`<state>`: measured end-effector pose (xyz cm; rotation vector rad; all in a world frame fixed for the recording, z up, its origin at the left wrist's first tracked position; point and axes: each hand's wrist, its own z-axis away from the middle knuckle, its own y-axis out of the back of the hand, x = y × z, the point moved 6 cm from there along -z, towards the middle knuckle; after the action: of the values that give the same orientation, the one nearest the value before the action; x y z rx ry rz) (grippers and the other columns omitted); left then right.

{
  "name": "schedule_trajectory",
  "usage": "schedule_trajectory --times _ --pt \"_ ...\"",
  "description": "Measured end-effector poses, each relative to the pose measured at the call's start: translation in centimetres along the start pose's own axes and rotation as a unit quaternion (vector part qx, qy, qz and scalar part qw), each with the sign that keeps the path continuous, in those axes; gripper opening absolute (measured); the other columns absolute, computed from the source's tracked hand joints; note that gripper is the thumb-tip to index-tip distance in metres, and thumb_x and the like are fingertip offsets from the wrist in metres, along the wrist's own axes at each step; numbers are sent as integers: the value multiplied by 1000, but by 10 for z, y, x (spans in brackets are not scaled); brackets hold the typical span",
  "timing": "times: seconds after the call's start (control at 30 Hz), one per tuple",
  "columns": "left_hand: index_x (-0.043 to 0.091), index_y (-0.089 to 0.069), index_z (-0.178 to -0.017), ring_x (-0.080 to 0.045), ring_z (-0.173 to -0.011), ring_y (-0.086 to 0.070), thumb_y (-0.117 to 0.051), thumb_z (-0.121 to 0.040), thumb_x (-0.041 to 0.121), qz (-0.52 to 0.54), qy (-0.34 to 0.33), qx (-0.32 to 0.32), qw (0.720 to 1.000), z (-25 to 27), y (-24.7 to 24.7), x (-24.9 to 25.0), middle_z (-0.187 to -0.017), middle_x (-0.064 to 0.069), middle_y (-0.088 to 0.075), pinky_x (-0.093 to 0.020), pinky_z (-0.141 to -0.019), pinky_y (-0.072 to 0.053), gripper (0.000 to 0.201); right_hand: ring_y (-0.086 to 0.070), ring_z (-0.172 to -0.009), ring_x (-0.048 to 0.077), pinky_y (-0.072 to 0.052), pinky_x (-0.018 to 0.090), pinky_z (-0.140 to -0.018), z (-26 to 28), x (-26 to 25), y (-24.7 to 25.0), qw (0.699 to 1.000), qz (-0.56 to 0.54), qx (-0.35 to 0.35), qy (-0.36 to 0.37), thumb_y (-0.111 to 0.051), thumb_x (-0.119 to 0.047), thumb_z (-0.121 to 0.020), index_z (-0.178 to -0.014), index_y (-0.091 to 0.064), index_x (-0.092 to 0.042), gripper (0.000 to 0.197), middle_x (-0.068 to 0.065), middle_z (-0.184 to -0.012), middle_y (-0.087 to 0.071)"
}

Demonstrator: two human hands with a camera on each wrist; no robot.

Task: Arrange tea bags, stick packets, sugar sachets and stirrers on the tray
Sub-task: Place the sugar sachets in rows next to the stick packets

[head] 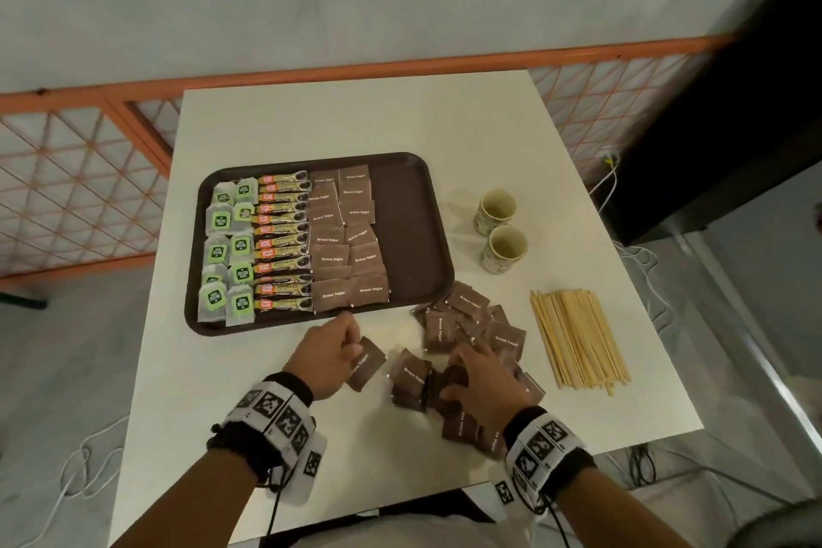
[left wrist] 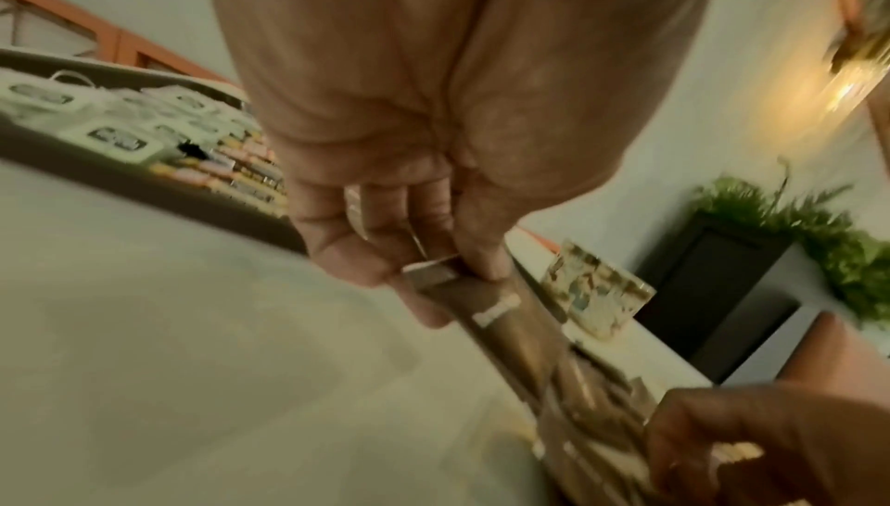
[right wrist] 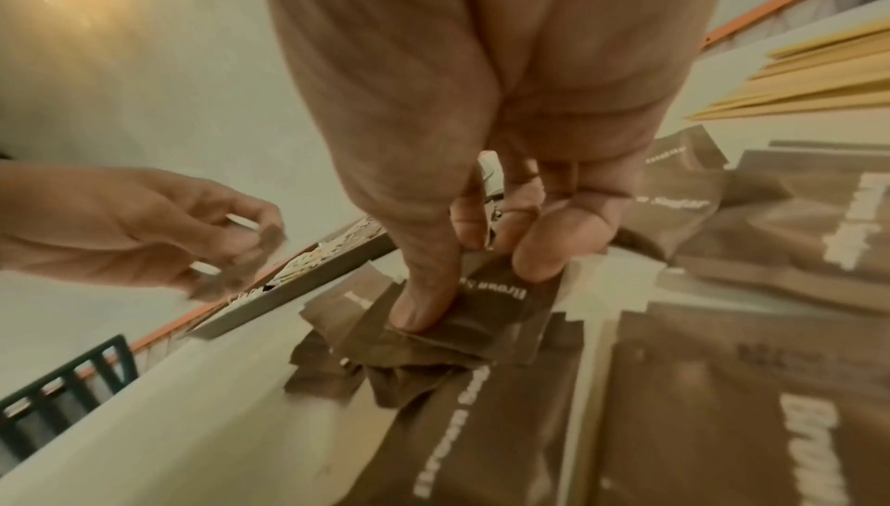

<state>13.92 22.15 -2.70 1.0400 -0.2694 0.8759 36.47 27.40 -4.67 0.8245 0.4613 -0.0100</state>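
A dark brown tray (head: 413,209) on the white table holds green tea bags (head: 227,249) at left, coffee stick packets (head: 284,242) in the middle and rows of brown sugar sachets (head: 349,245); its right strip is bare. My left hand (head: 331,347) (left wrist: 409,255), just in front of the tray, pinches one brown sugar sachet (head: 367,363) (left wrist: 501,320) by its end. My right hand (head: 478,383) (right wrist: 481,278) rests on the loose sachet pile (head: 467,334), thumb and fingers pinching a sachet (right wrist: 501,309) on top. Wooden stirrers (head: 578,340) lie bundled at the right.
Two paper cups (head: 500,229) stand on the table right of the tray. An orange mesh fence (head: 80,174) runs behind the table. Cables trail on the floor at both sides. The table's near edge is just below my wrists.
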Motion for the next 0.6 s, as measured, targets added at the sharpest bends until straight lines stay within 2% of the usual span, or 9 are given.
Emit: schedule_trajectory --times 0.1,0.17,0.23,0.3,0.37,0.43,0.5,0.57,0.6 --pt "19 -60 -91 -6 -74 -57 -56 -94 10 33 -45 -7 998 9 1 24 -84 4 -64 -15 -61 -39 10 -40 -99 10 -42 28 -85 -2 2 4 1000 -15 5 1 -69 -35 -87 -109 -54 -26 28 -6 -118 -52" --pt "20 -61 -87 -8 -76 -58 -57 -93 13 20 -69 -26 997 9 -17 40 -86 4 -63 -14 -63 -41 11 -50 -93 9 -47 26 -83 -3 4 8 1000 -24 9 4 -68 -32 -88 -102 -56 -26 19 -7 -106 -58" --pt "21 -61 -87 -14 -89 -56 -58 -93 20 -29 -83 -33 996 4 -39 51 -96 3 -58 -24 -78 -47 7 -56 -86 9 -52 26 -80 -4 8 14 999 -43 27 8 -67 -29 -89 -94 -56 -26 12 -8 -96 -60" --pt "24 -61 -93 -15 -104 -49 -57 -93 26 -100 -91 -30 990 1 -58 54 -110 4 -50 -31 -90 -41 5 -56 -81 6 -50 22 -73 -3 10 20 998 -48 38 14 -66 -26 -90 -86 -52 -30 15 -11 -91 -58" --pt "26 -60 -103 -17 -116 -43 -58 -91 29 -129 -95 -39 986 -1 -69 52 -123 6 -43 -33 -94 -36 12 -56 -81 5 -50 21 -73 -2 14 22 997 -62 35 16 -67 -26 -89 -82 -49 -35 21 -13 -90 -58" --pt "29 -52 -124 -21 -126 -36 -64 -87 31 -153 -98 -64 981 -1 -77 48 -136 6 -36 -39 -99 -36 39 -60 -87 7 -55 25 -80 2 18 21 997 -77 19 7 -70 -26 -87 -91 -54 -36 19 -12 -98 -60" --pt "29 -39 -140 -25 -131 -32 -67 -85 28 -205 -102 -83 970 -2 -82 45 -144 3 -32 -44 -102 -39 62 -61 -102 13 -55 31 -91 4 20 12 998 -68 -9 -10 -72 -28 -83 -115 -53 -37 38 -5 -119 -58" --pt "24 -36 -141 -28 -129 -34 -66 -86 21 -255 -100 -71 959 -4 -85 48 -142 -2 -34 -46 -100 -41 63 -55 -117 21 -49 37 -102 6 18 1 999 -39 -26 -25 -73 -28 -83 -134 -44 -36 59 0 -133 -48" --pt "21 -37 -138 -30 -127 -37 -66 -86 19 -263 -92 -63 958 -5 -85 49 -140 -4 -36 -45 -99 -42 60 -52 -120 21 -47 36 -104 6 16 -2 998 -38 -25 -32 -73 -27 -83 -136 -43 -33 61 -1 -135 -47"
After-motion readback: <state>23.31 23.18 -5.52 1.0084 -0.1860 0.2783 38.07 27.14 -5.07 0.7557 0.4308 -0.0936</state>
